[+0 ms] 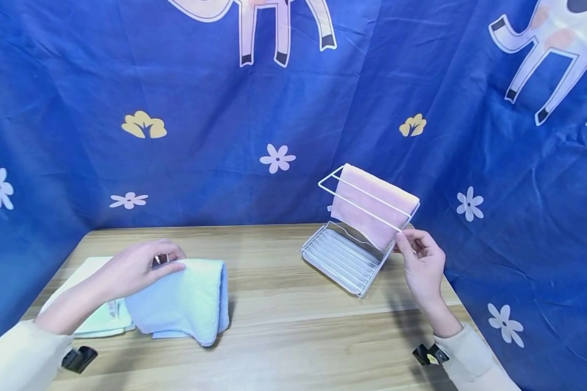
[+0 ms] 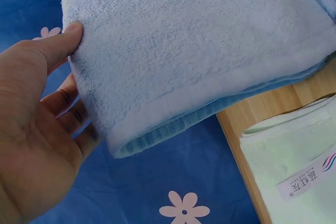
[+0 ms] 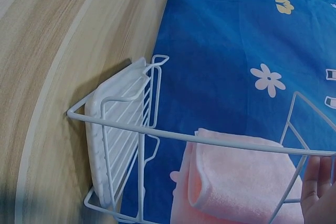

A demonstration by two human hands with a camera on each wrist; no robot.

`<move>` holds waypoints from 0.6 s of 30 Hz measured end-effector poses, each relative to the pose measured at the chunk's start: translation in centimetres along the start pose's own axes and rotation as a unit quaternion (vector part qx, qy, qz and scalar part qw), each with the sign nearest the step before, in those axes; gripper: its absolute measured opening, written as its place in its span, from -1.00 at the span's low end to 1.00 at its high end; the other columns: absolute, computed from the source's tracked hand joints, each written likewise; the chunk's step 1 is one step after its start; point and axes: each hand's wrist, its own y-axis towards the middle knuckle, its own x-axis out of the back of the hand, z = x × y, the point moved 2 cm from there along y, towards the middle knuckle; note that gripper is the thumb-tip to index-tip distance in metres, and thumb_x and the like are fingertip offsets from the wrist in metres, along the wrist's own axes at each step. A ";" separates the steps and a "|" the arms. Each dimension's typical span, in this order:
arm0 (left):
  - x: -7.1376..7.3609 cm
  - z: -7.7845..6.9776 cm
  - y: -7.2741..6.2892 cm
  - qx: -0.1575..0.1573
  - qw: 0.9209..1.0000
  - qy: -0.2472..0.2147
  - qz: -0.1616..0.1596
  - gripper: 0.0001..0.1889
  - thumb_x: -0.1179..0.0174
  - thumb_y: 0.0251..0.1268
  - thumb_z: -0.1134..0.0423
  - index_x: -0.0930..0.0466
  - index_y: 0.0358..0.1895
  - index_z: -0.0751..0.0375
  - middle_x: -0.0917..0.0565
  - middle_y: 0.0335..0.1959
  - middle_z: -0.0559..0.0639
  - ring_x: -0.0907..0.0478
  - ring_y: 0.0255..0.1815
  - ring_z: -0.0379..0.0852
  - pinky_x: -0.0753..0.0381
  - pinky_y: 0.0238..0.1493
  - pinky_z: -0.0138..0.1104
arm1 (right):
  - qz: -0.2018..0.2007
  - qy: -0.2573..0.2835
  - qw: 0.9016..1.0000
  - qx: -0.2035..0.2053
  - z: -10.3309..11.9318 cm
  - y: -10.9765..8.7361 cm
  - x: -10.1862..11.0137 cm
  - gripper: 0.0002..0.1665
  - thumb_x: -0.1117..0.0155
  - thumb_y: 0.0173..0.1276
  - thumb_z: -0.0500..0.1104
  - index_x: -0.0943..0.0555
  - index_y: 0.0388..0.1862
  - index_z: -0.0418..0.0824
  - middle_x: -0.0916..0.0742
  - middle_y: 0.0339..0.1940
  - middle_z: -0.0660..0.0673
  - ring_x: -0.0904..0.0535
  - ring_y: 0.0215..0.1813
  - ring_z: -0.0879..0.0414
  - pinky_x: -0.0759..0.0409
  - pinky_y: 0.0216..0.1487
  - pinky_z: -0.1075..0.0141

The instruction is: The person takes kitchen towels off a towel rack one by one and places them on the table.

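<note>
A folded light blue towel (image 1: 191, 298) hangs from my left hand (image 1: 144, 266), which pinches its upper edge between thumb and fingers. In the left wrist view the thumb lies on the near face of the towel (image 2: 184, 40) and the fingers are behind it. On the right stands a white wire rack (image 1: 388, 255) with a tray (image 1: 342, 260) at its base. A pink towel (image 1: 367, 201) is draped over the rack's upper bars. My right hand (image 1: 423, 260) grips the rack's side near its upper corner; in the right wrist view only some fingers (image 3: 317, 182) show.
A pale green folded towel (image 1: 100, 320) with a printed label (image 2: 304, 179) lies at the left of the wooden table (image 1: 274, 336), partly behind my left arm. A blue patterned cloth (image 1: 215, 136) hangs around the back and sides of the table.
</note>
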 end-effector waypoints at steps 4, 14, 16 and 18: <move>-0.4 0.5 0.6 -0.002 1.000 -0.006 0.004 -0.86 -0.47 0.31 0.20 -0.72 -0.24 -0.21 -0.58 -0.38 -0.44 -0.42 -0.33 -0.53 -0.52 -0.33 -0.39 | 0.001 0.005 1.000 0.003 0.0 0.0 -0.1 -0.82 -0.28 0.44 -0.51 -0.70 -0.21 -0.28 -0.76 -0.41 0.03 -0.72 -0.39 0.25 -0.74 -0.27 0.42; -1.8 1.8 1.9 0.027 0.999 -0.004 0.030 -0.94 -0.43 0.36 0.16 -0.75 -0.21 -0.14 -0.65 -0.35 -0.35 -0.49 -0.31 -0.44 -0.55 -0.28 -0.35 | 0.001 0.004 1.000 0.003 0.0 0.0 -0.2 -0.83 -0.28 0.44 -0.51 -0.70 -0.21 -0.28 -0.75 -0.41 0.03 -0.72 -0.39 0.24 -0.74 -0.26 0.45; -2.2 1.9 2.1 0.029 0.999 -0.010 0.037 -0.95 -0.42 0.37 0.16 -0.75 -0.21 -0.13 -0.65 -0.35 -0.34 -0.49 -0.31 -0.42 -0.54 -0.28 -0.34 | 0.000 0.006 1.000 0.004 0.0 -0.1 -0.1 -0.84 -0.28 0.44 -0.51 -0.70 -0.21 -0.30 -0.75 -0.42 0.02 -0.72 -0.39 0.23 -0.74 -0.27 0.45; -2.5 2.0 2.2 0.029 0.999 -0.016 0.043 -0.96 -0.42 0.38 0.16 -0.76 -0.21 -0.12 -0.66 -0.35 -0.33 -0.49 -0.31 -0.41 -0.55 -0.28 -0.34 | 0.001 0.009 1.000 0.008 0.0 -0.1 -0.1 -0.85 -0.27 0.44 -0.52 -0.69 -0.21 -0.33 -0.75 -0.43 0.01 -0.72 -0.40 0.22 -0.74 -0.27 0.44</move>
